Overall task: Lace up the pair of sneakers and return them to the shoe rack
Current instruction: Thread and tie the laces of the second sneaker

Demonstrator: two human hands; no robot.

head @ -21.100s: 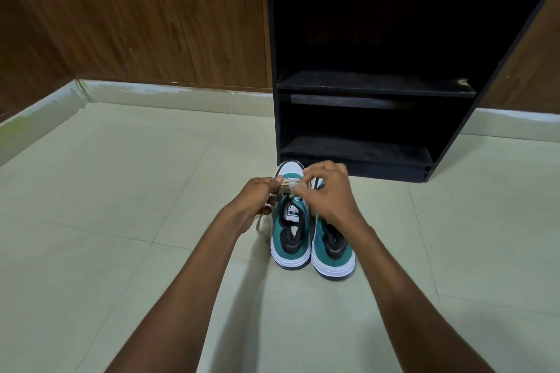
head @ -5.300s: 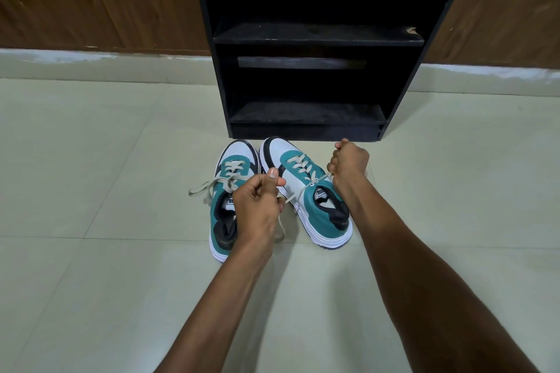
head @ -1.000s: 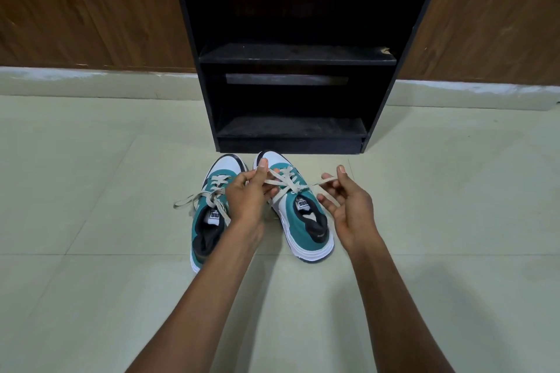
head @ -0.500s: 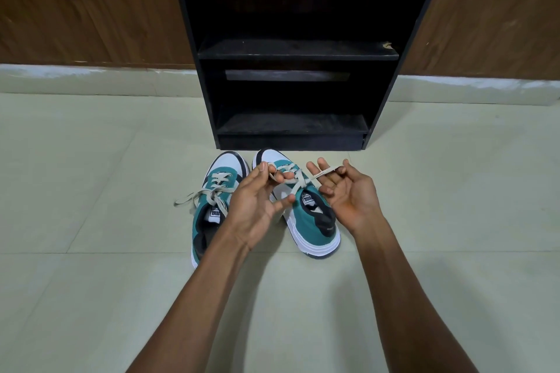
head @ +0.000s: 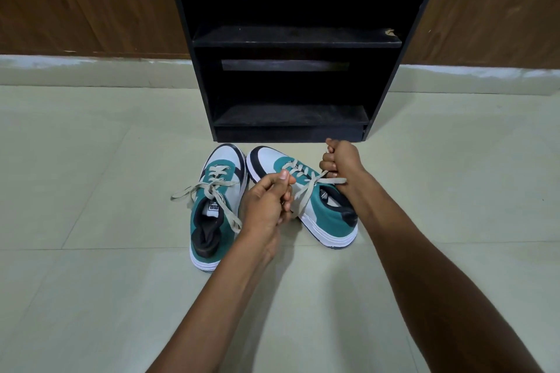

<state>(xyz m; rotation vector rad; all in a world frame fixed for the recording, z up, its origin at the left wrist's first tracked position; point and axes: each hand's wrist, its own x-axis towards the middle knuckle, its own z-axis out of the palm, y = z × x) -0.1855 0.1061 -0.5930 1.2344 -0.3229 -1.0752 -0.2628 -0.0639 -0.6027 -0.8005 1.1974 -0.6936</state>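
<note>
With your left hand (head: 268, 201) and right hand (head: 341, 162) each clenched on a lace end (head: 333, 181) of the right sneaker (head: 312, 206), pull evenly outward so the crossing cinches flat.

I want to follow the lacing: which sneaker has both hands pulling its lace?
The right sneaker; the left sneaker's lace ends lie loose, untouched.

I look down on a floor (head: 91, 297) of pale greenish tiles with thin grout lines. Ahead of me a wall of dark brown wood panelling (head: 85, 0) rises above a pale, scuffed skirting (head: 91, 70) at its foot.
</note>
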